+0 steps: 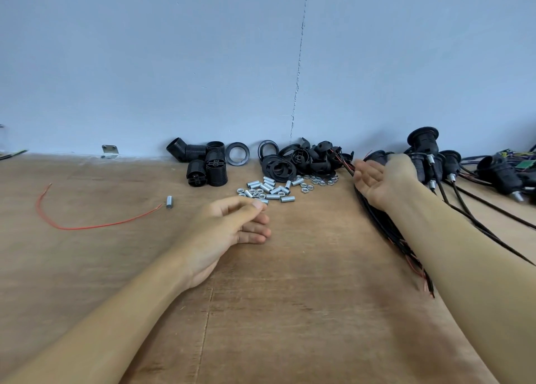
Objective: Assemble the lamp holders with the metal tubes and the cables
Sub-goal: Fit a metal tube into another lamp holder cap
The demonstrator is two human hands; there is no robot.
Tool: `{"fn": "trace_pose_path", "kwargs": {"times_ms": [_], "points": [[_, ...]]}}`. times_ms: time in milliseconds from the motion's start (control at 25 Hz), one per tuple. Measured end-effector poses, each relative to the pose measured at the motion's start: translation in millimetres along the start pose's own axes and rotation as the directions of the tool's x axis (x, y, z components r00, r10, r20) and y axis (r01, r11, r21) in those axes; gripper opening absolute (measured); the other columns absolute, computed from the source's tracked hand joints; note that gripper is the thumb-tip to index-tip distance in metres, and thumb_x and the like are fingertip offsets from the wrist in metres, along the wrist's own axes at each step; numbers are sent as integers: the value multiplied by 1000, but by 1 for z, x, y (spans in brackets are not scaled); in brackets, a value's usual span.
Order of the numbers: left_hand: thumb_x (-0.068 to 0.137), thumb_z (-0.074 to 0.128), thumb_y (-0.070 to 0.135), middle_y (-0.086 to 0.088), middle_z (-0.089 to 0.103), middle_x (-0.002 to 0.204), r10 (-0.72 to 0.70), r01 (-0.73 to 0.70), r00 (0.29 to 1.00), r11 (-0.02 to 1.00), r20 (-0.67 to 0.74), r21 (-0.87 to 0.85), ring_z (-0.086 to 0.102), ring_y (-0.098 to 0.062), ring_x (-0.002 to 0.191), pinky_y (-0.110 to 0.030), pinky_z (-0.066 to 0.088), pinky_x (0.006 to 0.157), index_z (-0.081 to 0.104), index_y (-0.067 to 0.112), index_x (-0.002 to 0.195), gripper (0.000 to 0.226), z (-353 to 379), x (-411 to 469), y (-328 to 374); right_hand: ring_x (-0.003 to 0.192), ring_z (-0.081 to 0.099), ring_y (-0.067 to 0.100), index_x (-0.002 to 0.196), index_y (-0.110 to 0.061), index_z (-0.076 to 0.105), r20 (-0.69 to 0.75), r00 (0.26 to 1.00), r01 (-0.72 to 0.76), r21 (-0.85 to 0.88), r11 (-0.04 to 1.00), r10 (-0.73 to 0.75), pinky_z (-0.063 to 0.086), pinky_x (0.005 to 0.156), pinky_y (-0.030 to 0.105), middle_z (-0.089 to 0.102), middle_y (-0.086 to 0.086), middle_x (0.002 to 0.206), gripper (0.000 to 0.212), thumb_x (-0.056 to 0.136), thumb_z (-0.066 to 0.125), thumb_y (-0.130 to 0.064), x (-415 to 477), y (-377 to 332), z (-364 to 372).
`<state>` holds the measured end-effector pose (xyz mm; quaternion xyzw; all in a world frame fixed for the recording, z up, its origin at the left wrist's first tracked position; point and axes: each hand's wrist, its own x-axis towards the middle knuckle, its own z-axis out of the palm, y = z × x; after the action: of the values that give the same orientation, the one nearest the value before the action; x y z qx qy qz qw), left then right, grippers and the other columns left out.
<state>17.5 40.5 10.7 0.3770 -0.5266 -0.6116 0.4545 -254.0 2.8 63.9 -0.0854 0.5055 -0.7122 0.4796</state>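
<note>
Metal tubes (269,188) are lying heaped on the bench (290,296) for easy reach, lamp holders (216,172) just behind them, cables (380,227) to their right. Left hand (229,230) is resting at the heap's near edge, and whether its grip is pinching a tube cannot be told. Right hand (380,180) is lying with grip spread on the cables, likely steadying them; no legible writing is showing.

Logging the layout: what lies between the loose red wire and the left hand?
Head view: one stray metal tube just off the end of the red wire; beyond it, bare table up to the left hand.
</note>
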Motion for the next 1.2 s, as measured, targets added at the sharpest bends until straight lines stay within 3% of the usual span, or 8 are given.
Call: {"fn": "trace_pose_path", "kwargs": {"times_ms": [120, 200, 280, 360, 560, 760, 920, 1200], "points": [[96, 64, 12, -15, 74, 88, 4, -3, 1000, 1000, -13, 23, 72, -25, 75, -26, 59, 66, 72, 1, 102, 15, -1, 1, -1, 41, 54, 9, 92, -12, 60, 42, 990, 140, -351, 926, -133, 38, 43, 17, 72, 2, 77, 16, 98, 47, -19, -5, 19, 13], [96, 64, 6, -14, 75, 87, 25, -23, 999, 996, -20, 85, 71, -22, 69, -25, 58, 62, 74, 5, 100, 10, -1, 1, -3, 54, 58, 13, 90, -13, 66, 122, 962, 268, -574, 774, -243, 43, 54, 26, 73, 1, 80, 9, 91, 58, -17, -7, 39, 15], [95, 67, 3, -10, 75, 84, 70, -63, 997, 972, -23, 228, 67, -17, 62, -23, 54, 57, 75, 10, 97, 11, -1, 0, -6, 79, 64, 16, 95, -19, 72, 254, 897, 418, -755, 505, -363, 51, 76, 31, 73, -1, 91, 13, 86, 63, -19, -8, 59, 12], [93, 69, 5, 0, 73, 76, 103, -89, 994, 934, -24, 346, 63, -12, 57, -20, 49, 52, 76, 15, 94, 13, 1, 0, -8, 95, 64, 14, 102, -25, 72, 391, 821, 515, -821, 244, -416, 49, 86, 29, 72, -7, 98, 19, 87, 62, -22, -11, 69, 9], [92, 70, 6, 10, 70, 71, 135, -101, 989, 904, -55, 415, 60, -6, 51, -17, 44, 47, 76, 18, 92, 14, 5, 2, -9, 110, 60, 22, 114, -30, 72, 589, 728, 571, -804, -165, -352, 50, 87, 35, 64, -1, 120, 26, 91, 60, -34, -15, 78, 13], [92, 68, 3, 1, 69, 83, 173, -111, 981, 871, -88, 478, 57, -7, 47, -18, 43, 44, 74, 18, 92, 15, 11, 2, -9, 96, 61, 24, 98, -20, 73, 619, 701, 611, -777, -151, -353, 50, 76, 36, 69, 3, 105, 21, 98, 55, -31, -19, 82, 15], [93, 67, 3, -1, 69, 82, 166, -104, 982, 870, -88, 482, 57, -6, 47, -17, 42, 44, 74, 17, 92, 16, 9, 3, -8, 96, 57, 22, 102, -16, 70, 695, 574, 737, -669, -96, -433, 45, 81, 37, 61, 3, 106, 22, 102, 51, -28, -26, 84, 17], [92, 68, 1, 3, 71, 85, 169, -102, 981, 865, -94, 491, 55, -4, 44, -16, 42, 44, 74, 16, 102, 20, 8, 4, -9, 102, 56, 26, 106, -13, 61, 871, 481, 826, -488, -283, -98, 42, 87, 38, 63, 6, 108, 17, 103, 51, -27, -34, 79, 14]]}}
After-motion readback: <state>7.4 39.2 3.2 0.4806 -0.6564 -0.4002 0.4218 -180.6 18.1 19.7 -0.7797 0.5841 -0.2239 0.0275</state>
